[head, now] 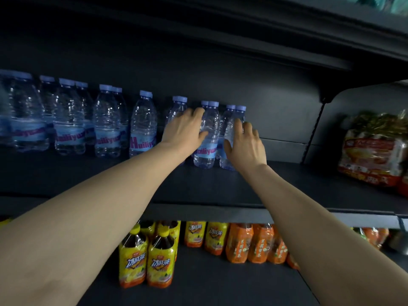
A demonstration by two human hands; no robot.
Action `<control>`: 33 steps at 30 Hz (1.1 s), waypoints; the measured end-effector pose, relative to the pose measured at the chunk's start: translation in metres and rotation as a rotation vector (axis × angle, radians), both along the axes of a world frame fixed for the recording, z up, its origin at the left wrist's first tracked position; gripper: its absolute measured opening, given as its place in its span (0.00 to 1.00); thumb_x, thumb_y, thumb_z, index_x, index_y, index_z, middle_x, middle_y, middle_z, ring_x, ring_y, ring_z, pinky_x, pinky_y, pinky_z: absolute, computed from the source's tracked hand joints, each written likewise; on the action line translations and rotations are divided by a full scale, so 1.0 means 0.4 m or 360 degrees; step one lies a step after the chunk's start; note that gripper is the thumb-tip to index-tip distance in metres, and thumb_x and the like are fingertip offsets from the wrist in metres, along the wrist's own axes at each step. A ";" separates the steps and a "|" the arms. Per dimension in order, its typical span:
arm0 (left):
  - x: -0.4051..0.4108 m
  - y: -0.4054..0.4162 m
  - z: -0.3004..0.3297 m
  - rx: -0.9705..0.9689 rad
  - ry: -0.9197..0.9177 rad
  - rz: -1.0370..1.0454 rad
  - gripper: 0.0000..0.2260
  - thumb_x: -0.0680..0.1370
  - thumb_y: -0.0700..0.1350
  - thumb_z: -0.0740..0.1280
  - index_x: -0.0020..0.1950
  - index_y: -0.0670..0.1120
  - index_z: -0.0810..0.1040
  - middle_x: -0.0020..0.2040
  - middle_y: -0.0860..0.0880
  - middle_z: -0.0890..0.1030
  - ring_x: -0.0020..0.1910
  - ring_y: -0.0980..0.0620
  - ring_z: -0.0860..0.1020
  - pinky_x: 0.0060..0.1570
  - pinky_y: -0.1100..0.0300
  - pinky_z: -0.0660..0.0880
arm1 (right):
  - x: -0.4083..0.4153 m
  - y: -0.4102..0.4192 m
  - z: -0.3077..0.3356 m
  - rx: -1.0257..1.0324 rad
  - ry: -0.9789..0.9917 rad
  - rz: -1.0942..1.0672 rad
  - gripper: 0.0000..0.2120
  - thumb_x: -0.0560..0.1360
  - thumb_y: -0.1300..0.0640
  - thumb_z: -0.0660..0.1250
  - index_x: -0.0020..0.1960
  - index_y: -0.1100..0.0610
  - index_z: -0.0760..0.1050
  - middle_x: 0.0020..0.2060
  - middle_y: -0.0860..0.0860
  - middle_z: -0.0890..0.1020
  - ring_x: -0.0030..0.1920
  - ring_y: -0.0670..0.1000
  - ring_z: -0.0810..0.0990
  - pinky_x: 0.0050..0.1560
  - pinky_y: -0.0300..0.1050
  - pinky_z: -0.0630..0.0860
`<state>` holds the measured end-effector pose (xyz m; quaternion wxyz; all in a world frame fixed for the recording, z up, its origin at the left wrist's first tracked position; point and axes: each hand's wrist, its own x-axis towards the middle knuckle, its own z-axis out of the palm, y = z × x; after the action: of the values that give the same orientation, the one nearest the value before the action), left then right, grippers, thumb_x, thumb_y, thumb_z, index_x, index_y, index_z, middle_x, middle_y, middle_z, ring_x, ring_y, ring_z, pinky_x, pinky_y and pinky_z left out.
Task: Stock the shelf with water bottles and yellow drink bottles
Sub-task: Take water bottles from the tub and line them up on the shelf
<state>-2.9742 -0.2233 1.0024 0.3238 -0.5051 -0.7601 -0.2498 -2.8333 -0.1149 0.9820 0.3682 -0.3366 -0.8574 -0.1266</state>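
Note:
Clear water bottles with pale blue caps stand in a row on the upper dark shelf (220, 184). My left hand (185, 129) reaches in from the left and holds a labelled water bottle (208, 149), thumb across its front. It hides most of another water bottle (179, 102). My right hand (246, 144) holds the rightmost water bottle (229, 129) from the right, thumb on its front. Yellow drink bottles (145, 259) stand on the lower shelf (220, 283), with more at the back (205, 236).
Orange-wrapped bottles (254, 244) fill the lower shelf to the right of the yellow ones. A bagged snack pack (373, 151) lies on the upper shelf's right section past a divider (313, 127). More water bottles (68, 120) line the left. Another shelf (309, 29) hangs overhead.

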 end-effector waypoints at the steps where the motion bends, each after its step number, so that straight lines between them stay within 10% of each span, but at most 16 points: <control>1: 0.007 -0.033 -0.006 -0.0009 0.0029 0.0028 0.25 0.78 0.54 0.68 0.71 0.46 0.66 0.61 0.43 0.76 0.57 0.41 0.77 0.47 0.49 0.77 | 0.002 -0.031 -0.002 0.0024 -0.0004 0.0006 0.30 0.78 0.50 0.65 0.74 0.62 0.61 0.62 0.63 0.73 0.56 0.65 0.75 0.51 0.57 0.76; 17: -0.051 -0.809 -0.368 -0.0082 0.0054 0.0137 0.20 0.78 0.54 0.67 0.67 0.47 0.73 0.57 0.44 0.78 0.54 0.41 0.77 0.47 0.47 0.77 | -0.075 -0.743 -0.307 0.0086 -0.0160 0.0452 0.27 0.76 0.53 0.67 0.72 0.61 0.66 0.58 0.59 0.76 0.56 0.62 0.76 0.48 0.55 0.77; 33: -0.023 -1.279 -1.306 -0.0602 -0.0877 0.0578 0.17 0.73 0.52 0.66 0.59 0.48 0.77 0.52 0.45 0.79 0.51 0.39 0.77 0.46 0.47 0.74 | -0.110 -1.141 -1.221 -0.0865 -0.1020 0.0859 0.28 0.77 0.60 0.66 0.74 0.59 0.61 0.63 0.58 0.72 0.59 0.62 0.74 0.51 0.55 0.76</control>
<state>-2.9835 -0.7349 0.4802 0.0473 -0.3270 -0.9284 -0.1699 -2.8773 -0.5714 0.4935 0.0049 -0.1306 -0.9859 0.1040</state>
